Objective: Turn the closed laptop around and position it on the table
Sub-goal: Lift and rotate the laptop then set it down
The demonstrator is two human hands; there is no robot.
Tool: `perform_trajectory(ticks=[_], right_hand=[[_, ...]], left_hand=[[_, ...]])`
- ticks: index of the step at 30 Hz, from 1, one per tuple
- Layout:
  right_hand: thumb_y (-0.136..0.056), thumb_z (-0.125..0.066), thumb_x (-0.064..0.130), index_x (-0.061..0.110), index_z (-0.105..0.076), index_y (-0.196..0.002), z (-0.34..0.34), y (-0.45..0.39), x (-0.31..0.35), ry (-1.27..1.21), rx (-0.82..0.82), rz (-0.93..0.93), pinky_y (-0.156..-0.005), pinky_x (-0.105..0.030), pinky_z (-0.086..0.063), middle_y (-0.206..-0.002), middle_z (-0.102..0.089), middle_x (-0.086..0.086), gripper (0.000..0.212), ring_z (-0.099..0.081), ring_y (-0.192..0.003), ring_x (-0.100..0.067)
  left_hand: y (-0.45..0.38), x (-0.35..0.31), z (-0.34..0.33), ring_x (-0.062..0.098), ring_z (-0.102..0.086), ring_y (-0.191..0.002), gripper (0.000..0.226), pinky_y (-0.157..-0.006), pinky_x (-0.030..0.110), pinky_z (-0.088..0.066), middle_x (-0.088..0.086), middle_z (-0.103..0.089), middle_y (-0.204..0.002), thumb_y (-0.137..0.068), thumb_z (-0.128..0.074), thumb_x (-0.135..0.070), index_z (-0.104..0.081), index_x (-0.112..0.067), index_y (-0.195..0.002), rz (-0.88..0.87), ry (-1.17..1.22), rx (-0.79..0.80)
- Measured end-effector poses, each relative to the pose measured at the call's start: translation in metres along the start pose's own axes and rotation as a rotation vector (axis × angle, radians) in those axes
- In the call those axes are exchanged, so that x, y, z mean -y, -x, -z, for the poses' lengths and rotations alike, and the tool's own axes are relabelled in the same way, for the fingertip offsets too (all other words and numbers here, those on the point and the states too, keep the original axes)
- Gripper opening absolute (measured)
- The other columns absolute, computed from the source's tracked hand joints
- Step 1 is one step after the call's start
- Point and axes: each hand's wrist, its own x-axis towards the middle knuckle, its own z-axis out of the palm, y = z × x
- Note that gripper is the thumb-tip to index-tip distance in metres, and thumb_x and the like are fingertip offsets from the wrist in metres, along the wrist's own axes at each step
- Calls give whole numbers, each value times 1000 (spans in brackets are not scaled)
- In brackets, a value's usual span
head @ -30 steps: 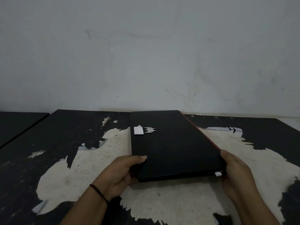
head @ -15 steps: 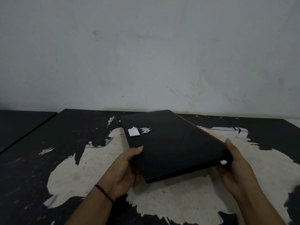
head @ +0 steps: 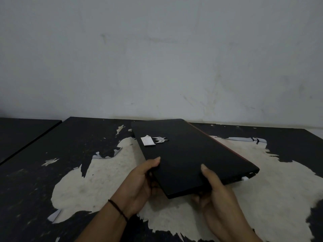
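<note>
Gripping the closed laptop (head: pixel 188 158) at its near end with both hands: left hand (head: pixel 139 186) clasping the near-left corner, thumb lying on the lid and fingers hidden underneath; right hand (head: pixel 216 193) clasping the near edge just right of it, thumb on top as well. Sitting skewed over the pale worn patch of the table (head: pixel 87 186), near corner pointing toward the camera, far end reaching close to the wall (head: pixel 157 58); near end seemingly lifted, far end probably resting on the surface, though contact there being hard to confirm. Judging the turn as partway done, squaring up not yet finished. Risking a slip, with both grips crowded at one end and most of the weight lying beyond them; risking a scrape or snag too, the far corner dragging over the flaking tabletop; possibly bumping the wall if swung wide. Showing a silver angular logo (head: pixel 160 139) on the lid, no brand name readable; beside it a white sticker (head: pixel 147 140), any writing too faint to read. Showing also a small white tag (head: pixel 245 179) at the right end of the near side.
</note>
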Motion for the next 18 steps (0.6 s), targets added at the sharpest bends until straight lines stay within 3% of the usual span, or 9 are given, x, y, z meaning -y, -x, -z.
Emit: perform_trajectory(ticks=[2,7,9,11,12,15,18], right_hand=[[-77,-65,13,13,-60,-117,2,-1,4,-19,-3,0,-63,-42,-59,-107,-73,-8,41,-70,-91,-24],[-79,-62,10,11,-62,-106,8,-5,11,26,-8,-34,-60,-44,-59,-95,-76,-9,27,-72,-83,-26],[-78,-62,10,14,-62,-101,10,-6,14,36,-12,-32,-62,-47,-59,-93,-76,-9,23,-72,-82,-27],[-77,-62,10,14,-63,-99,12,-6,17,40,0,-31,-66,-51,-58,-92,-76,-10,23,-72,-81,-28],[-77,-62,9,13,-63,-100,12,-6,18,43,7,-32,-67,-52,-58,-92,-76,-11,23,-72,-80,-28],[-77,-61,7,9,-62,-104,14,-7,20,42,29,-38,-59,-48,-59,-89,-76,-13,27,-72,-77,-29],[-73,-63,9,7,-63,-101,13,-7,24,61,57,-68,-53,-42,-57,-86,-76,-16,28,-72,-73,-31]], left_hand=[[-1,0,1,34,-65,-106,29,-96,52,-48,11,-72,-112,-66,-70,-34,-78,-22,-91,2,-33,19],[-6,1,7,38,-60,-113,43,-98,57,-44,11,-71,-114,-67,-68,-54,-74,-27,-101,85,-99,57],[-11,-1,9,33,-67,-102,51,-88,51,-53,9,-73,-109,-70,-65,-56,-71,-23,-109,32,-70,-9],[-16,-6,11,26,-70,-88,50,-72,41,-57,12,-74,-104,-75,-63,-51,-70,-17,-111,-30,-34,-102],[-18,-9,12,27,-68,-91,45,-73,40,-57,15,-72,-108,-78,-62,-46,-71,-16,-109,-50,-18,-120],[-23,-13,16,35,-60,-109,36,-94,46,-49,21,-66,-119,-74,-66,-32,-74,-10,-102,-53,26,-120],[-27,-13,18,32,-64,-99,44,-91,45,-50,21,-67,-118,-68,-67,-20,-69,-4,-108,-50,59,-117]])
